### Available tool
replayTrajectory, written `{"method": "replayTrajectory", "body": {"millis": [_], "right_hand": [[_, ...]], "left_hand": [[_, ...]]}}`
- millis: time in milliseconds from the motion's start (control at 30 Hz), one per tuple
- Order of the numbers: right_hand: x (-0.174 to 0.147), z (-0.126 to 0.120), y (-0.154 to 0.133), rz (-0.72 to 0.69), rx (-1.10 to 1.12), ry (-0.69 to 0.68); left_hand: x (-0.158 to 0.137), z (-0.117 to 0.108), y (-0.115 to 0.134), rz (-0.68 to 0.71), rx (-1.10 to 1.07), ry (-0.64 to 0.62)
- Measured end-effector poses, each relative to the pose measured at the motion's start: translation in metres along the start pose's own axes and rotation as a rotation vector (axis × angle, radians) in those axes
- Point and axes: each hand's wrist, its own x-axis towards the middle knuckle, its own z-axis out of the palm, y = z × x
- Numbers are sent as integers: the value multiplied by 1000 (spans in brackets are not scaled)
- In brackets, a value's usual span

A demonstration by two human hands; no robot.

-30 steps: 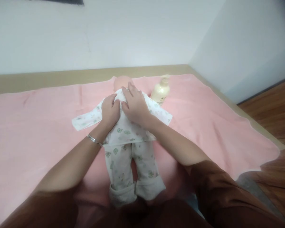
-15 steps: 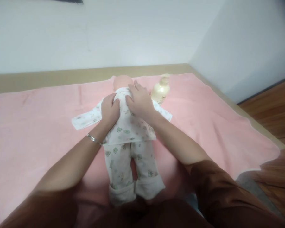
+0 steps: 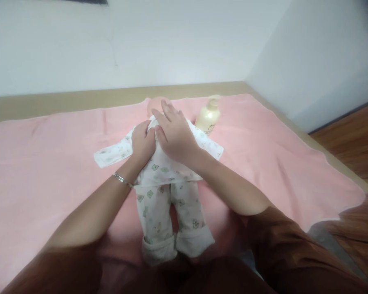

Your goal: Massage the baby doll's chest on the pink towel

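A baby doll point(image 3: 159, 163) in a white printed top and trousers point(image 3: 155, 208) lies with its head point(image 3: 155, 105) toward the wall. My left hand point(image 3: 142, 139) is curved round the side of its upper body, thumb on the top's cloth. Across the doll's upper body, near the neck, my right hand point(image 3: 179, 136) is laid with its fingers apart and stretched toward the head. The two thumbs nearly meet. The doll's face is not visible. Both sleeves spread out sideways, and the trouser cuffs point(image 3: 159, 248) are turned up.
A cream pump bottle point(image 3: 209, 116) stands by the right sleeve. Beneath everything is a pink blanket point(image 3: 49, 175) on a wooden surface point(image 3: 79, 100). White walls point(image 3: 171, 45) rise behind and at the right. Wooden flooring point(image 3: 355, 147) shows beyond the right edge.
My right hand has slid left over the doll's upper body, from its right side toward the middle, and covers part of the head. My left hand stays in place.
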Motion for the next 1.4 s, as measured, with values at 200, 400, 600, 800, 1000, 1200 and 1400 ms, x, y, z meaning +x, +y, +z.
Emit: {"method": "replayTrajectory", "body": {"millis": [200,400,600,800,1000,1200,1400], "right_hand": [[-3,27,5,66,-37,-83],[-4,24,-5,80,41,-130],[11,-39,16,132,140,158],[21,-74,86,185,76,338],[16,-86,108,203,-35,157],[16,-95,96,192,3,239],[21,-98,115,183,31,259]], "left_hand": [[0,0,1,27,22,21],[0,-1,1,36,11,8],[-2,-2,3,-30,51,15],[-2,-1,1,-64,22,34],[-3,-6,12,128,134,-25],[-25,-20,72,23,-208,-154],[-7,-17,113,-111,-467,-342]]}}
